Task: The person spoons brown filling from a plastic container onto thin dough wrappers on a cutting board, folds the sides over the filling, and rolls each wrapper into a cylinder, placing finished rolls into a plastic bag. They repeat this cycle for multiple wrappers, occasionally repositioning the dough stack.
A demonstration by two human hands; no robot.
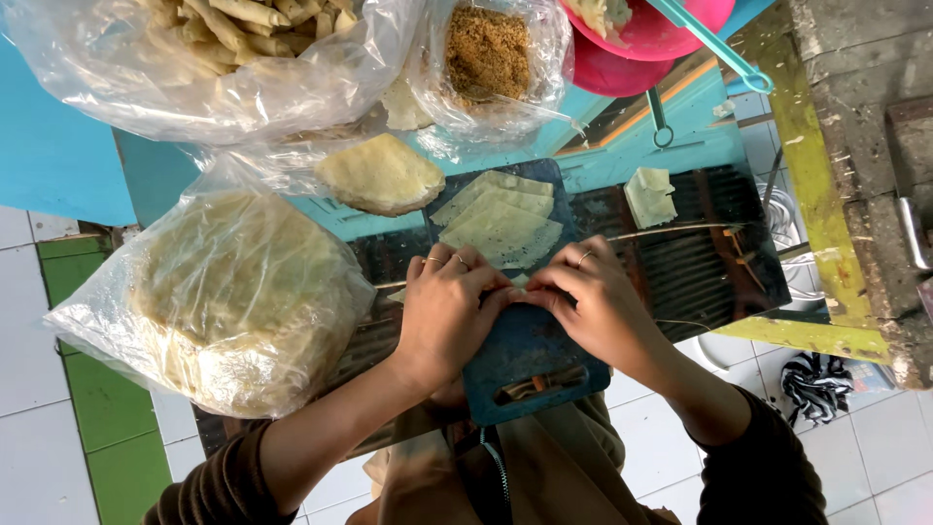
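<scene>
Both hands meet at the middle of a dark blue cutting board (pixel 530 355), whose long axis runs away from the person, its handle slot at the near end. The left hand (pixel 445 309) and the right hand (pixel 593 306) lie knuckles up, fingertips pressed together over something small and pale between them (it is almost wholly hidden, so what it is cannot be told, nor whether either hand truly grips it). Neither hand is nearer; they close on it from both sides alike. Just beyond the fingertips, on the far half of the board, lies a fanned stack of thin pale wrappers (pixel 501 226). To the left, a clear plastic bag of round flat sheets (pixel 233 301) rests near the left forearm. Farther off sits a loose pile of round sheets (pixel 381 175), a clear bag of rolled pieces (pixel 224 58) at the upper left, and a clear bag of brown crumbly filling (pixel 486 53) beside it. A pink bowl (pixel 651 34) stands at the top, and a small folded pale piece (pixel 649 196) lies well to the right.
</scene>
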